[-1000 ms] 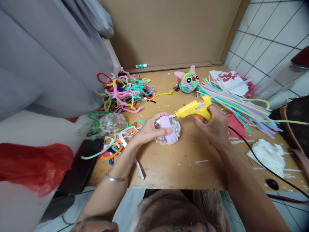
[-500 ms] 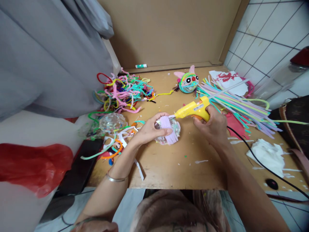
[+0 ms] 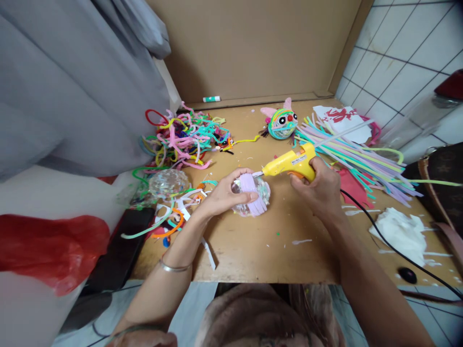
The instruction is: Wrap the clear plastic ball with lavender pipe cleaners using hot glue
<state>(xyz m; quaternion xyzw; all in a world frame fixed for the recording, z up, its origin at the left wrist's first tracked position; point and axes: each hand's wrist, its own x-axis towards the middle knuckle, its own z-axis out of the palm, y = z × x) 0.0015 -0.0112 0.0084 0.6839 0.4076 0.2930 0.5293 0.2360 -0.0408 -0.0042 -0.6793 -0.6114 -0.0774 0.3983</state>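
Note:
A clear plastic ball (image 3: 265, 193) with a band of lilac pipe cleaners (image 3: 249, 185) across it is held in my left hand (image 3: 231, 193), thumb over the front of the band. My right hand (image 3: 318, 185) is wrapped round the handle of a yellow hot glue gun (image 3: 289, 163). Its nozzle points left and meets, or nearly meets, the upper right edge of the lilac band; exact contact cannot be made out. The gun's black cord (image 3: 378, 225) trails off to the right.
Tangled pipe cleaners (image 3: 181, 135) heap at the back left, near another clear ball (image 3: 169, 183). A decorated ball with eyes and ears (image 3: 284, 123) stands at the back. Straight pipe cleaners (image 3: 361, 159), a crumpled tissue (image 3: 401, 233) and a brown bag (image 3: 441, 178) lie at right.
Almost nothing differs. The glue gun has shifted very slightly along the band's upper edge, while my left hand keeps the ball in the same place.

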